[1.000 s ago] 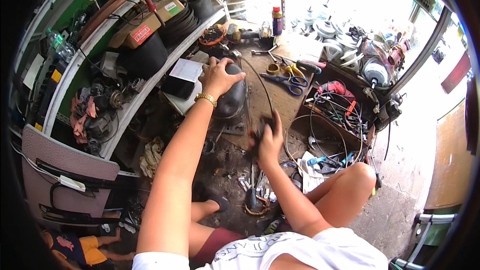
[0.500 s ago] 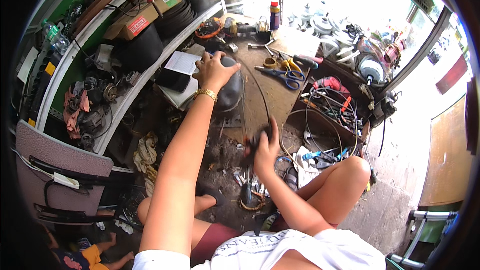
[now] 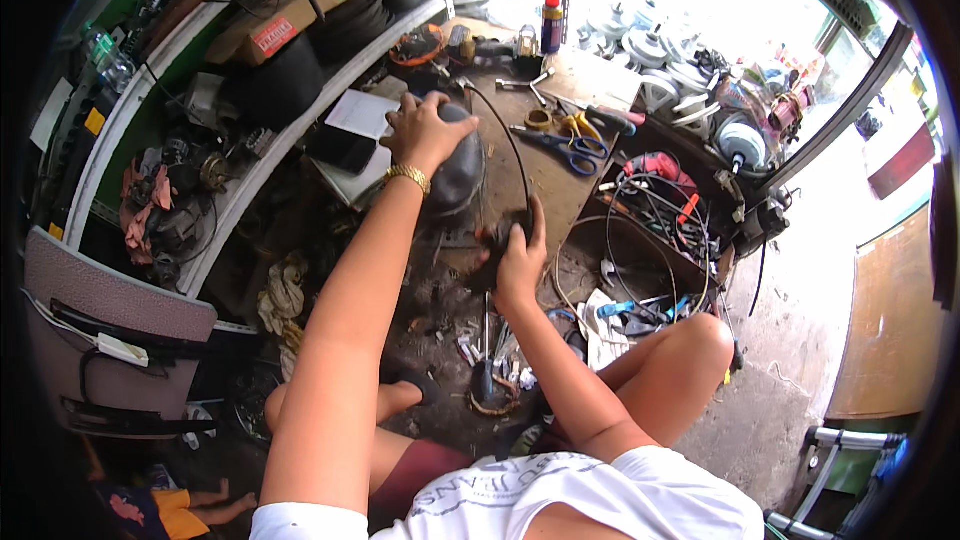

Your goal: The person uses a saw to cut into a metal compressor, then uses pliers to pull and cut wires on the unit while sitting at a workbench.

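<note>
My left hand (image 3: 430,135) is on top of a smooth, dark rounded casing (image 3: 452,175) on a wooden board (image 3: 555,195), gripping it with spread, bent fingers. My right hand (image 3: 520,260) is closed around a dark object (image 3: 500,240), motion-blurred and too unclear to name. A thin black cable (image 3: 515,145) arcs from the far end of the board down to the right hand. Beside them lie blue-handled scissors (image 3: 582,162), a tape roll (image 3: 538,120), yellow-handled tools (image 3: 585,125) and a dark phone (image 3: 340,150).
A shelf (image 3: 230,230) of motor parts and boxes runs along the left. A wooden crate (image 3: 690,260) of tools and cables stands right; loose tools (image 3: 485,360) lie on the floor. Another person's leg (image 3: 225,515) shows at lower left, a metal ladder (image 3: 835,460) at lower right.
The whole scene has shifted slightly up and left in the view. Both hands keep about the same places on the casing and dark object; the right hand's object stays blurred.
</note>
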